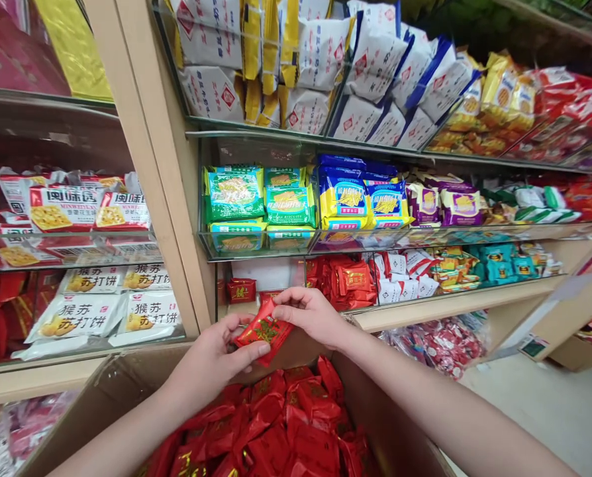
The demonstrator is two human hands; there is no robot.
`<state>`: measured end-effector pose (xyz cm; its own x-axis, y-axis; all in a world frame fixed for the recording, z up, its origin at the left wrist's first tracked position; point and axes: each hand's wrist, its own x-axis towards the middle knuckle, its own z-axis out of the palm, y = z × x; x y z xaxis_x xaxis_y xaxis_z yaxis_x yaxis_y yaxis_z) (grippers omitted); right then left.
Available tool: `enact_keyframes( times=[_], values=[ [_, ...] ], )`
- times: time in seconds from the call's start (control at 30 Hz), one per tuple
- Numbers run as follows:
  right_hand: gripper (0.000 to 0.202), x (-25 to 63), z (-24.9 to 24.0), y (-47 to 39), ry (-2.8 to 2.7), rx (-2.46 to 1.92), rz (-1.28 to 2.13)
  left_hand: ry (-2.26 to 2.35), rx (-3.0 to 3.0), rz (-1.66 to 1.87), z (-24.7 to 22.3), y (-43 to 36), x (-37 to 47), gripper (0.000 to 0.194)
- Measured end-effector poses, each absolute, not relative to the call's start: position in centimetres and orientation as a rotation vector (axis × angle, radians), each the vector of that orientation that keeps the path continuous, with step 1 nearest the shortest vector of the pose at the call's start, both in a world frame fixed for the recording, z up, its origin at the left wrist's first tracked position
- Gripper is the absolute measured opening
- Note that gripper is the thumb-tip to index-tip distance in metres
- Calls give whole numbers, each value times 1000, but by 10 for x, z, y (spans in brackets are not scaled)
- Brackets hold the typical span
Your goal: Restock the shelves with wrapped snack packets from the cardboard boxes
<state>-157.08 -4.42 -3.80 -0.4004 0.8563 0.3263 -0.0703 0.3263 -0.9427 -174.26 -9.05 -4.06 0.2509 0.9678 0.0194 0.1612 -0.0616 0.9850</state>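
Between my hands is a small red snack packet (266,331) with gold print, held tilted above the box. My left hand (221,348) pinches its left side, thumb across the front. On its upper right edge, my right hand (308,315) grips it with thumb and fingers. Below them stands an open cardboard box (400,424) holding a heap of similar red packets (296,424). Just beyond my hands is a low shelf bin with a few red packets (241,289) inside; my hands hide part of it.
Glass-fronted shelves rise ahead, with green biscuit packs (234,195), blue-and-yellow packs (345,195) and white packs (320,53). More red packets (353,281) fill the neighbouring bin. At left, a wooden upright (151,152) separates another shelf with white cracker packs (85,315). Bagged goods (445,341) lie beneath at right.
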Motion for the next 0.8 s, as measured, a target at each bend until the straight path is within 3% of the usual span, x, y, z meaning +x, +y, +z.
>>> enact_keyframes(
  times=[0.27,0.43,0.57,0.8],
  values=[
    [32,-1575,-42,-49,-1265,-741,1339,1157,1133,1346,-42,-86,-1747,29],
    [40,-1587,-48,-54,-1241,-751,1423,1396,1417,1491,-43,-90,-1740,22],
    [38,-1597,-57,-57,-1347,-924,1245,1694,1604,1413,-41,-98,-1734,18],
    [26,-1594,-58,-57,-1460,-1033,711,1655,1590,1365,-44,-98,-1732,17]
  ],
)
